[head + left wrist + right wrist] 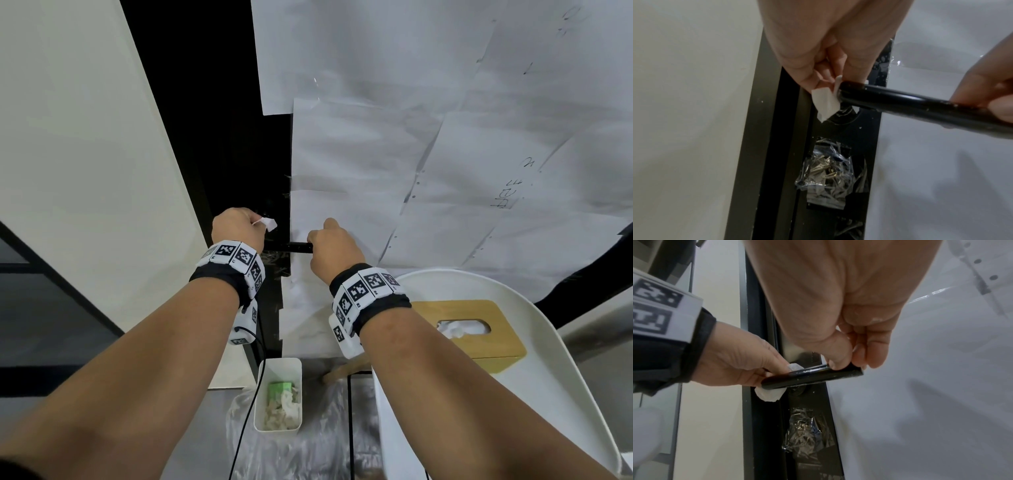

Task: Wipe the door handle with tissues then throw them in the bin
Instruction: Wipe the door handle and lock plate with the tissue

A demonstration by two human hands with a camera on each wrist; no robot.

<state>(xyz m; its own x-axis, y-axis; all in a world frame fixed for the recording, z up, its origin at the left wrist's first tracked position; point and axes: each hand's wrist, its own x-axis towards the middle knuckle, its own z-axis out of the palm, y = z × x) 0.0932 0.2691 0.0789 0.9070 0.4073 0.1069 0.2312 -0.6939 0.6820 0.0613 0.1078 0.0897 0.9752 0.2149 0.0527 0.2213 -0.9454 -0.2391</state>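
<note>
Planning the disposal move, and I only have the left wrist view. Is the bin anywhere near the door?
Observer: Yes. A white bin stands on the floor below the door handle, with crumpled tissues in it.
Operator: Refills nearby?
Observer: A wooden-topped tissue box sits on the white chair at the right, with a tissue poking out of its slot.
Operator: How is the other hand gripping?
Observer: The right hand pinches the handle's free end between the thumb and curled fingers.
</note>
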